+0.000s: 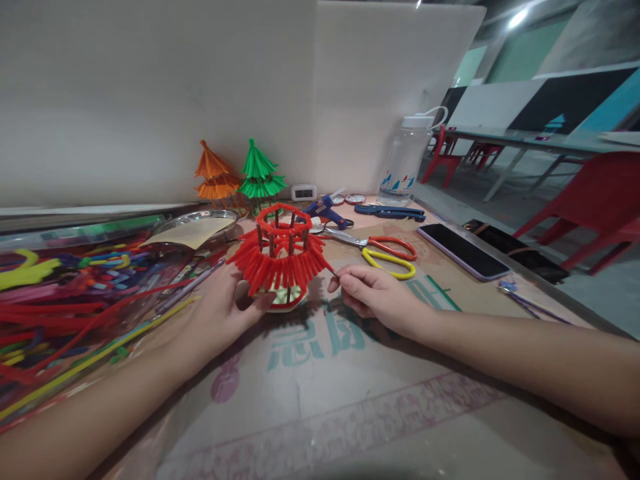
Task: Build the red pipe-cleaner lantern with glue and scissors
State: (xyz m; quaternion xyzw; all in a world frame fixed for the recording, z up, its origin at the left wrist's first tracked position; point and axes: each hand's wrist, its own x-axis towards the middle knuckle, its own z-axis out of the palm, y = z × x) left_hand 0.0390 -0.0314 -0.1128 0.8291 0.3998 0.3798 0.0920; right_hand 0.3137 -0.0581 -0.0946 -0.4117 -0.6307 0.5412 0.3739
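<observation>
Head view – model: a red straw pavilion stands on the counter, near its middle, between the two hands; a ring of short posts on top, a skirt of splayed straw tips below, a pale green base.
Head view – left hand: the left hand cups the base from the near left side, fingers curled loosely against it – touching and steadying, not clamped tight.
Head view – right hand: the right hand has thumb and forefinger pinched together on the tip of one red straw at the skirt's right edge.
Doing it well: judging by the pinch, a light hold at the very tip and a still base should keep neighbouring straws from bending.
Materials: glossy, thin plastic straws heaped at left; metal-bladed scissors with red and yellow handles; orange and green finished models behind; a smooth dark phone to the right.
</observation>
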